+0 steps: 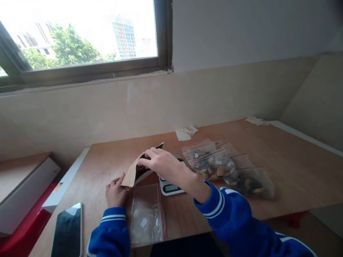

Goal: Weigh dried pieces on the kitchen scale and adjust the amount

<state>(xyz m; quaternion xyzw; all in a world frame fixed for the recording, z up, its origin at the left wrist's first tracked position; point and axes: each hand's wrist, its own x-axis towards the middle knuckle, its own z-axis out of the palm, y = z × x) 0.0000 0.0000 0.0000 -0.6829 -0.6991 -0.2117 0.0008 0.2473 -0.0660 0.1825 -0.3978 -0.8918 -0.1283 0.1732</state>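
Note:
My left hand (116,192) is closed on the left side of a brown paper bag (130,175), which is tilted with its mouth towards me. Over that mouth bends my right hand (163,165), its fingers curled together at the dark opening; whatever they pinch is hidden. Under my right wrist, a small white digital scale (171,189) is partly covered. A clear zip bag (146,217) with a red seal line lies flat below the paper bag, with a small white piece showing in it.
Several clear zip bags (216,165) holding brown and dark pieces are heaped to the right on the wooden table (304,171). At the left edge lies a phone (65,237) with a cable plugged in. Crumpled white paper (190,131) is near the wall.

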